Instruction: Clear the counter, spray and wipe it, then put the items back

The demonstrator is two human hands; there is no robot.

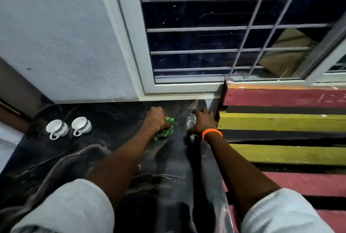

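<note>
- Only one head view is given, looking steeply down at a black stone counter [104, 158] with pale veins, set below a barred window [224, 32] whose panes are dark.
- Both forearms reach forward from rolled-up pale sleeves [71, 208] to the far end of the counter, near the wall.
- The left hand [156, 119] is closed over a small green leafy plant [165, 131]; foliage pokes out on the right and below the fist, and whatever pot or base it has is hidden under the hand.
- The right hand [203, 120], with an orange wristband [211, 133], wraps around a clear glass object [191, 121] standing just beside the plant; only a sliver of its rim and wall shows, so whether it is a tumbler or a jar cannot be told.
- Whether either object is resting on the counter or lifted off it cannot be told from this angle.
- Two white teacups [68, 127] sit upright side by side on the counter's far left, well apart from the hands, handles turned toward the camera.
- To the right of the counter lies a slatted wooden pallet [280, 120] painted red and yellow, cut off by the frame edge.
- At the left edge a brown and white surface is cut off and too dim to name.
</note>
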